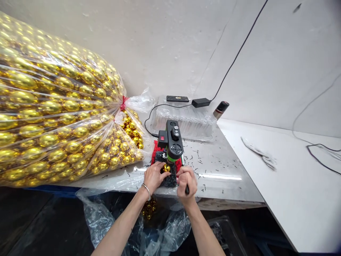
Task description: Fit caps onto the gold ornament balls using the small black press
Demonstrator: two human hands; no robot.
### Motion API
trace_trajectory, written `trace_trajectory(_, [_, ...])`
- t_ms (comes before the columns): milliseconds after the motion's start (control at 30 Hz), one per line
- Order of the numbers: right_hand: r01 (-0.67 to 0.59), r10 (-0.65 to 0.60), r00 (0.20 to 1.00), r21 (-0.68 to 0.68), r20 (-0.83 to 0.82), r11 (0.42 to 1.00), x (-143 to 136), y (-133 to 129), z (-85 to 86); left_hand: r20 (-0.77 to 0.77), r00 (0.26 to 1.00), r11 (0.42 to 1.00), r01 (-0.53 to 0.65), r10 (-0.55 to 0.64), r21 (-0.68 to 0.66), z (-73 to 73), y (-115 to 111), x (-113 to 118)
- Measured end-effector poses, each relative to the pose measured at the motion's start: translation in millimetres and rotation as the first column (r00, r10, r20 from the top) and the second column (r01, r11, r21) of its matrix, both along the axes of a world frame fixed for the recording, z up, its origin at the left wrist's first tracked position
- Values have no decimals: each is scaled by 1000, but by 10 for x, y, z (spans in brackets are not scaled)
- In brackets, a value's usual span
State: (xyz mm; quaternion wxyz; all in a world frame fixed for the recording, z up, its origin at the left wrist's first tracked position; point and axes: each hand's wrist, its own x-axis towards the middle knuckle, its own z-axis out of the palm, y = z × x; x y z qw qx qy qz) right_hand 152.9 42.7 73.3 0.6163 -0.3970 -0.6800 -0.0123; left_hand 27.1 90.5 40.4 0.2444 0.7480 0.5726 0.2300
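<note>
A small black press-like machine (174, 139) with a red switch and green trim stands on the table. Under its head sits a shiny gold ball (166, 168), pinched between thumb and fingers of my left hand (155, 176), which wears a bracelet. My right hand (187, 182) is wrapped round a lever handle (187, 190) at the machine's right side; its dark end pokes out below the fist. The dark base (170, 182) of the machine rests over a red cloth (155, 152).
Big clear bags of gold balls (53, 106) fill the left. Behind the machine are a clear plastic box (186, 122), a power adapter (201, 102) and a dark-capped can (221, 109). Black scraps litter the metal tabletop (226, 163). Below the edge hangs an open plastic bag (176, 227) with gold balls.
</note>
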Motion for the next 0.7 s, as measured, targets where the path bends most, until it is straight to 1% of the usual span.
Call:
trace_trajectory(100, [19,-27,997,-104,-77,994,-8,-34,361,120,992,999,-49,46,20,14,-67,-61])
trace_trajectory(133, [18,-30,996,-137,-80,990,-9,-39,451,184,980,997,-81,78,6,3,-136,-98])
trace_trajectory(167, [17,-28,997,-150,-75,989,-8,-42,514,256,961,994,-104,109,-36,-28,-234,-139])
trace_trajectory(200, [13,-22,998,-150,-62,989,-8,-43,548,331,934,988,-106,137,-111,-84,-358,-182])
trace_trajectory(233, [9,-16,999,-141,-49,990,-9,-43,553,406,899,972,-78,164,-220,-167,-504,-220])
trace_trajectory(267, [7,-12,999,-127,-41,992,-12,-43,535,471,863,934,-6,185,-357,-276,-662,-252])
trace_trajectory(300, [5,-9,999,-112,-38,994,-16,-43,502,523,823,862,85,223,-500,-405,-824,-275])
trace_trajectory(333, [5,-10,999,-100,-42,995,-21,-43,461,533,796,756,153,288,-636,-543,-979,-290])
trace_trajectory(367, [7,-12,999,-91,-51,996,-26,-44,420,517,762,653,168,389,-739,-679,-1117,-299])
trace_trajectory(400, [9,-14,998,-84,-59,996,-32,-45,385,497,699,563,163,514,-810,-801,-1232,-306])
trace_trajectory(433, [10,-15,998,-79,-64,997,-36,-45,358,453,620,470,150,641,-870,-898,-1320,-314])
trace_trajectory(467, [11,-16,998,-77,-66,997,-40,-46,341,402,526,389,142,749,-910,-963,-1382,-327])
trace_trajectory(500, [11,-16,998,-77,-65,997,-42,-47,332,361,431,324,160,827,-932,-992,-1419,-345])
trace_trajectory(533, [11,-16,998,-79,-63,997,-44,-49,329,331,352,276,199,876,-940,-985,-1436,-370])
trace_trajectory(567, [10,-15,998,-81,-61,997,-45,-51,328,319,289,249,253,903,-935,-944,-1437,-398])
trace_trajectory(600, [11,-16,998,-82,-62,997,-47,-53,328,330,237,248,318,914,-915,-872,-1426,-429])
trace_trajectory(667, [16,-21,998,-83,-67,996,-51,-60,325,386,151,286,444,910,-849,-658,-1375,-482])
trace_trajectory(700, [19,-25,997,-85,-69,996,-54,-64,322,423,114,322,485,899,-813,-528,-1335,-500])
